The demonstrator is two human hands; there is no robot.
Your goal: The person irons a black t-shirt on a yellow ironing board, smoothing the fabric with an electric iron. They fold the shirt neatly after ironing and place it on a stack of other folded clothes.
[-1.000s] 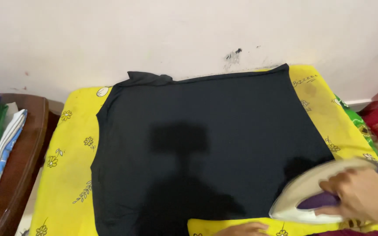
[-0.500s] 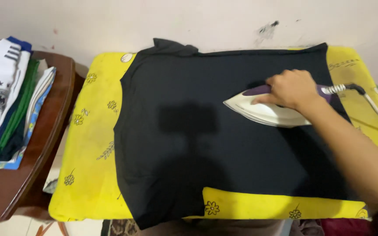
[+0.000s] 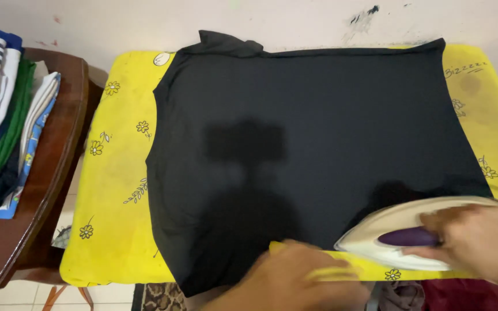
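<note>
Right hand (image 3: 479,242) at 4 o'clock, blurred, grips iron (image 3: 404,237) on black shirt (image 3: 306,150); left hand (image 3: 295,282) at 6 o'clock, blurred, grip unclear, edge-cropped.

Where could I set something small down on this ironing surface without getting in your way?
The yellow cover is bare left of the black shirt, and again at the right end near the wall. The near edge is crowded: the left hand and the right hand on the iron.

Folded clothes (image 3: 1,115), perhaps shirts, stacked on a wooden table (image 3: 41,219)
</note>
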